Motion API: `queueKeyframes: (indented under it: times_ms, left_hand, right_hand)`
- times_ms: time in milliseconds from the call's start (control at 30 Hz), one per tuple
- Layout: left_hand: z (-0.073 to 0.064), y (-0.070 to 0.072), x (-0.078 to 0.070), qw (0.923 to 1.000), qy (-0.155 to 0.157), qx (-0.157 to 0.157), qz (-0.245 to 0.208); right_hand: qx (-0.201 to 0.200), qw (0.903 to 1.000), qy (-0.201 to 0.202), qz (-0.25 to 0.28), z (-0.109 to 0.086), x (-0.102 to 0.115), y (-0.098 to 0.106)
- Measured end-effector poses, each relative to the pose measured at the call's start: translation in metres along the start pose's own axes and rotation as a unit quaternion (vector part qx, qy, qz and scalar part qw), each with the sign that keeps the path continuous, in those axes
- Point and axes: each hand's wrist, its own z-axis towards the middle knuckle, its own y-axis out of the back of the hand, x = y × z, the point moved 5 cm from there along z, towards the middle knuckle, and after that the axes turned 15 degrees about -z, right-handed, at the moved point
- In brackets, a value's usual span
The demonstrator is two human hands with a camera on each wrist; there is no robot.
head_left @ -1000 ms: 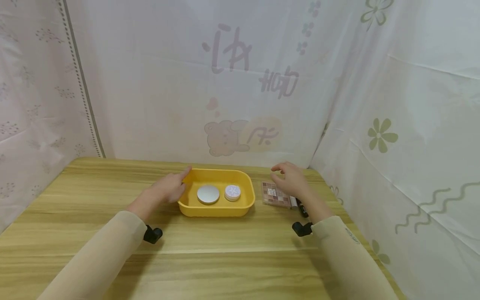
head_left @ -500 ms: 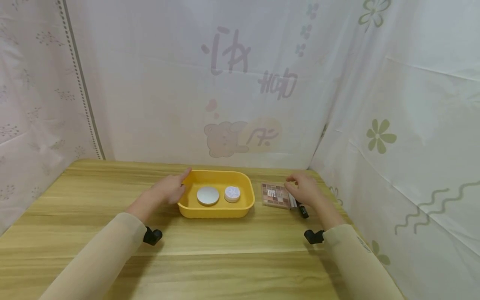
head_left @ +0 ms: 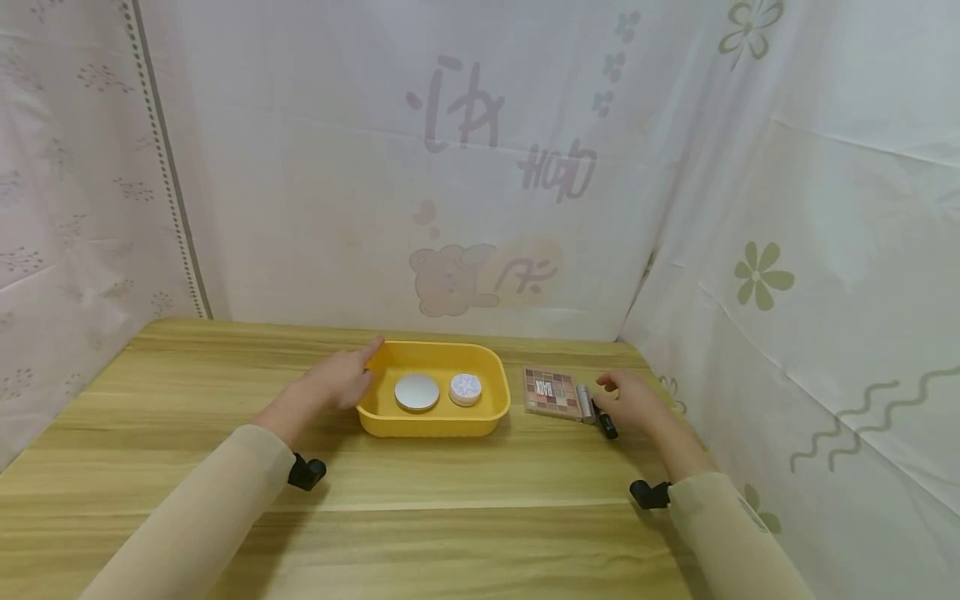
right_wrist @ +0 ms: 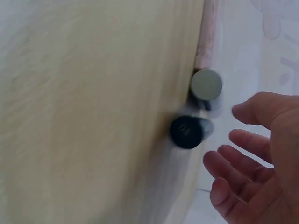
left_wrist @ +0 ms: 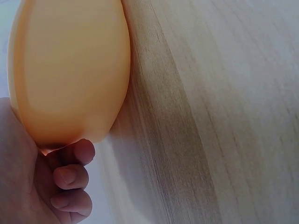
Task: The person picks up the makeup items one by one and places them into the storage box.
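Note:
My left hand (head_left: 341, 379) grips the left end of a yellow plastic tray (head_left: 431, 426); in the left wrist view its fingers curl under the rim of the tray (left_wrist: 70, 70). Inside lie a round silver tin (head_left: 417, 392) and a smaller round compact (head_left: 466, 388) with a pale star-like top. To the right sit an eyeshadow palette (head_left: 551, 393), a silver tube (head_left: 585, 404) and a black tube (head_left: 606, 422), side by side. My right hand (head_left: 632, 402) hovers just right of the black tube, its fingers loosely bent and holding nothing. The right wrist view is blurred.
The wood-grain table (head_left: 420, 533) ends at a patterned white curtain (head_left: 337, 208) behind the tray. Another curtain (head_left: 825, 292) hangs along the right edge, close to my right arm. Black camera mounts (head_left: 649, 494) sit on both wrists.
My right hand has moved right and lower, from above the palette to beside the black tube, uncovering the palette and the silver tube. My left hand and the tray have stayed put.

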Motion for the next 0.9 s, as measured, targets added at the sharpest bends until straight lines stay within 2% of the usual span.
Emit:
queueKeyframes:
  times_ms: [433,900]
  left_hand:
    - [-0.001,0.001,-0.003,1.0,-0.002,0.001,0.005]
    - [-0.001,0.002,-0.004,0.9999,0.003,-0.001,0.011]
  right_hand:
    - [0.042,0.9989,-0.017,-0.013,-0.003,-0.015,-0.017]
    - [0.057,0.998,-0.025,-0.01,0.002,-0.02,-0.018]
